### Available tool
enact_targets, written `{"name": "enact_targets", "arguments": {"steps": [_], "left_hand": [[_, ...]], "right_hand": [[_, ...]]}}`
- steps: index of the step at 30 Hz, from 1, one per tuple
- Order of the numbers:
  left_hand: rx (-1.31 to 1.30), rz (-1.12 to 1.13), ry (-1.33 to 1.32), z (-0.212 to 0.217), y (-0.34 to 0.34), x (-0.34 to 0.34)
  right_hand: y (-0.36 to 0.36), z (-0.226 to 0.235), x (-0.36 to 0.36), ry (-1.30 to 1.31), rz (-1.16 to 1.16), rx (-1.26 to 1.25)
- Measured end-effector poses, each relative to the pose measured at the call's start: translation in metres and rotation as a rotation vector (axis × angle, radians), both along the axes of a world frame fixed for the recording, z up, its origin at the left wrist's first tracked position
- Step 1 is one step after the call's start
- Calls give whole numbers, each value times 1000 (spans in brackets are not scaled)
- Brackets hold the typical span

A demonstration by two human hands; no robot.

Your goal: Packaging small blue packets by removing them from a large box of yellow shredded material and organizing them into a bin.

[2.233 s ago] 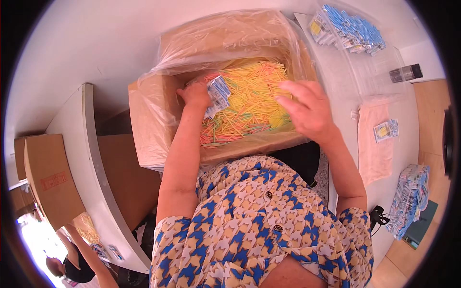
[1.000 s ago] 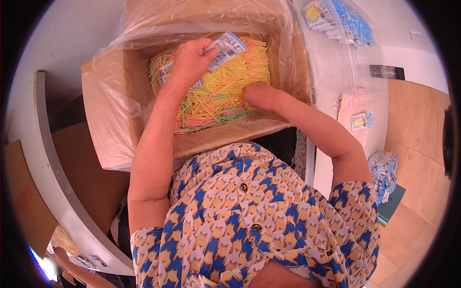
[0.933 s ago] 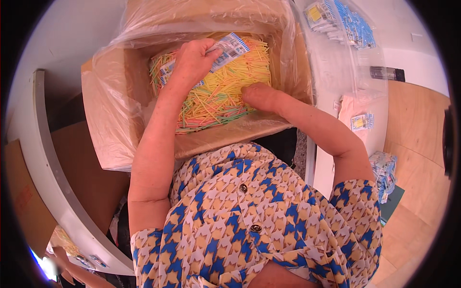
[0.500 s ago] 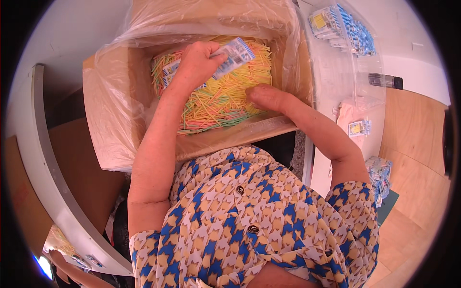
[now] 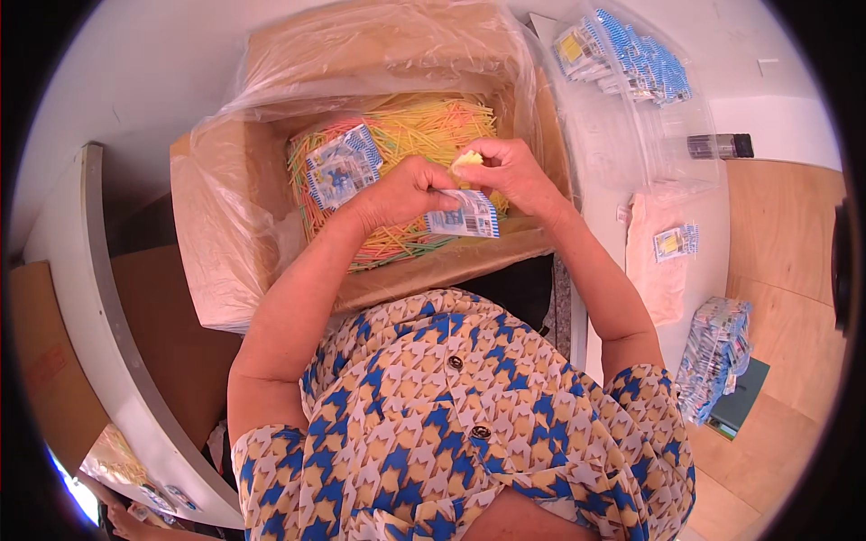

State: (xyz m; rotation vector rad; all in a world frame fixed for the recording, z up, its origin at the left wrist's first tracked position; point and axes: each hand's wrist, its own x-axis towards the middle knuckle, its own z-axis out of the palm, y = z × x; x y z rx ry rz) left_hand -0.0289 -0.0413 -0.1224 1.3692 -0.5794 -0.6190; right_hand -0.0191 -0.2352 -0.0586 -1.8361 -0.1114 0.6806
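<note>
**Two hands over a box of coloured sticks**

White tabletop (image 5: 135,81) fills the background, with a large cardboard box (image 5: 194,270) on it, lined with clear plastic and packed with thin yellow, orange and green sticks (image 5: 424,126). Both forearms reach up from the lower edge and meet above the box. The left hand (image 5: 401,194) is closed, thumb and fingers pinching the top edge of a small blue-and-white packet (image 5: 465,216) that hangs over the sticks. The right hand (image 5: 510,171) is curled, fingertips pressed on something pale yellow — too small to identify. More such packets (image 5: 341,169) lie on the sticks to the left. Right of the box, a clear bag of packets (image 5: 622,63) lies on the table — partly blurred by glare.
</note>
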Motion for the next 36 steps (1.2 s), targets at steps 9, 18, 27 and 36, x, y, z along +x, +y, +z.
{"name": "enact_targets", "arguments": {"steps": [9,18,27,36], "left_hand": [[47,99,-87,-6,0,1],[111,350,54,-5,12,10],[-75,272,187,5,9,9],[-29,210,258,2,14,9]], "right_hand": [[20,-32,2,-543,-115,-149],[-16,17,10,-462,-382,14],[-6,30,14,58,-336,233],[21,41,-6,-788,0,-247]]}}
